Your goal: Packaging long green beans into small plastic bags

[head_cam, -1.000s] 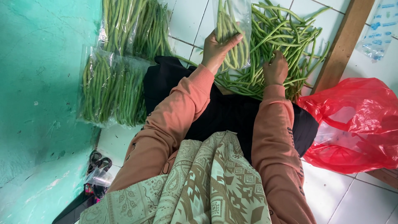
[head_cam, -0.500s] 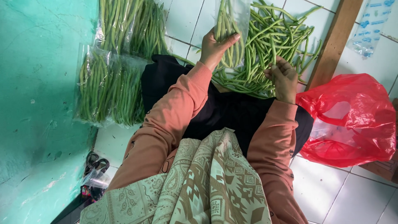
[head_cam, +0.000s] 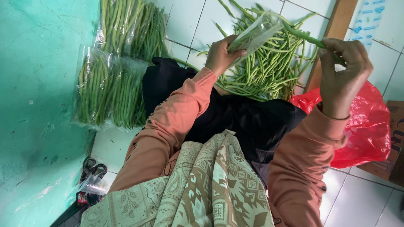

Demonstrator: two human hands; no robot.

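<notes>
Fingers [head_cam: 235, 52] of my left hand [head_cam: 221, 56] pinch the lower edge of a clear bag [head_cam: 256, 31], thumb on top, holding it tilted up and to the right above the loose bean pile [head_cam: 269, 71] on the tiled floor [head_cam: 189, 25]. My right hand [head_cam: 343, 77] is raised, wrist bent, fingers curled together around one long bean [head_cam: 305, 37]; the bean runs left from my fingertips, its end at the bag's mouth. Both arms reach forward in orange sleeves [head_cam: 176, 113] over my black lap. Packed bean bags [head_cam: 111, 92] lie left beside the green wall [head_cam: 38, 105]. A red bag [head_cam: 368, 126] sits just under my right wrist.
</notes>
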